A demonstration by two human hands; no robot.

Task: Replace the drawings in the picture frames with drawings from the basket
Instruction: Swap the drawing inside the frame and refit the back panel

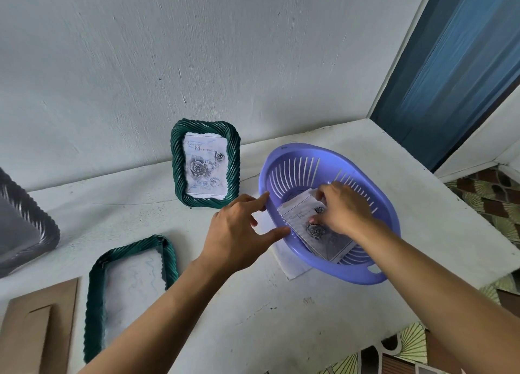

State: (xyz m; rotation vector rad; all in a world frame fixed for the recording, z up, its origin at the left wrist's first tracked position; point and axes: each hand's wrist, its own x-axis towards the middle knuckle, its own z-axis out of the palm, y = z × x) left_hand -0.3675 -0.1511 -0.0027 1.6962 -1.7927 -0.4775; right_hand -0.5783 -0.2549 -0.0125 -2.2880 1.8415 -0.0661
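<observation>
Pinching a drawing (327, 237) inside basket (309, 152), right grip (342, 207); left grip (239, 229) splayed at rim, green frame (176, 162) behind.

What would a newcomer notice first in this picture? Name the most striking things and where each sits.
The purple basket right of centre draws the eye, with the right hand pinching a rose drawing inside it and the left hand touching its rim. A green frame stands against the wall behind, holding a similar drawing; a second green frame lies flat at front left.
</observation>
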